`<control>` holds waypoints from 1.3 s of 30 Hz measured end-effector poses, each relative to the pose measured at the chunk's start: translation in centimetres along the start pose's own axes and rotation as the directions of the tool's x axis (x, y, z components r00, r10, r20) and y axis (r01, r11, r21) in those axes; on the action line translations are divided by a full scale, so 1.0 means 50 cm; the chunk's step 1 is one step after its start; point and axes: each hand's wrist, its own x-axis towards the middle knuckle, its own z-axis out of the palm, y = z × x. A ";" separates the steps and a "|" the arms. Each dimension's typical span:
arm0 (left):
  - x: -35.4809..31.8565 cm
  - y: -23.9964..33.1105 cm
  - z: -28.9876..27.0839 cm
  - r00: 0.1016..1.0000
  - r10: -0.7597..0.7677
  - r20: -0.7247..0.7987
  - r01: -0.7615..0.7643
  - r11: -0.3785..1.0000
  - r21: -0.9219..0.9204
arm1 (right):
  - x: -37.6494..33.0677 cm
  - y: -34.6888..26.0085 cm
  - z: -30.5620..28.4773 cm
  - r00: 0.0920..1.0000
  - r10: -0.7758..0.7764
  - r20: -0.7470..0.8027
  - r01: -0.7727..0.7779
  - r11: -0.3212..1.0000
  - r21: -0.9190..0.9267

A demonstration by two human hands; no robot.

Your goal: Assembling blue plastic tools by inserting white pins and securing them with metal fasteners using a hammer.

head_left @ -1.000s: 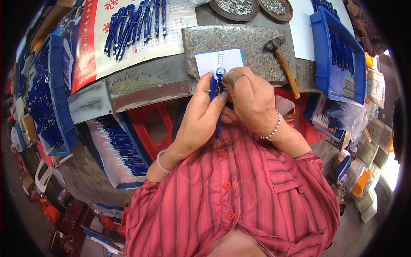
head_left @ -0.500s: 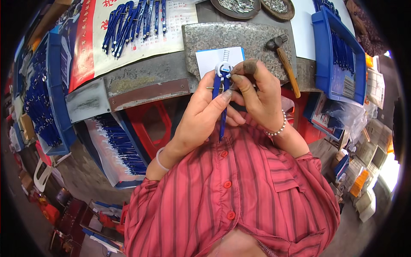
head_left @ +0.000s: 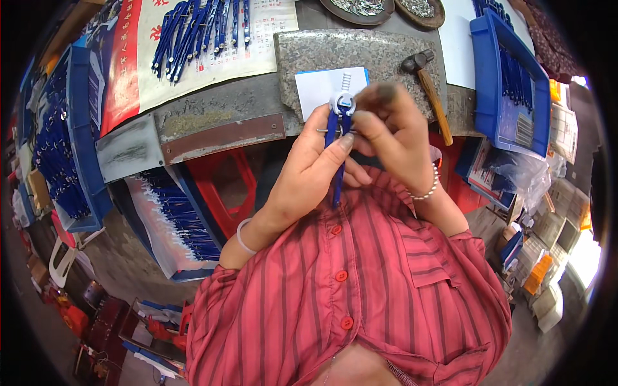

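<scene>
Left hand (head_left: 306, 170) holding blue two-legged tool (head_left: 344, 103), right hand (head_left: 407, 140) beside it, hammer (head_left: 432, 95) on stone slab (head_left: 347, 50)

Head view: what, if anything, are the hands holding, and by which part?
The left hand holds a blue drawing compass by its legs, below the white top. The right hand is blurred beside it; whether it grips anything cannot be told.

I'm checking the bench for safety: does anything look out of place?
Mildly: the hammer lies slanted on the stone slab, its handle jutting past the slab's front edge, where it could get knocked.
</scene>
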 end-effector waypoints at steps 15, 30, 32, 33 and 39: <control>0.008 -0.002 -0.008 0.988 -0.024 0.150 0.075 0.936 -0.344 | 0.008 0.020 -0.023 0.902 0.275 0.333 -0.422 0.723 0.547; 0.013 -0.009 0.017 0.998 -0.026 0.048 0.024 0.999 0.038 | 0.012 0.018 -0.041 0.894 0.187 0.407 -0.363 0.834 0.415; 0.016 -0.009 0.015 0.996 -0.063 0.057 0.062 0.998 0.005 | 0.013 0.001 -0.055 0.866 0.294 0.405 -0.397 0.896 0.198; 0.016 -0.010 0.012 0.997 -0.058 0.051 0.058 0.998 0.001 | 0.010 0.000 -0.060 0.862 0.293 0.413 -0.398 0.896 0.195; 0.010 -0.025 -0.017 0.990 -0.135 -0.027 0.132 0.986 -0.105 | -0.004 0.005 -0.124 0.946 -0.281 -0.163 0.070 0.665 -0.744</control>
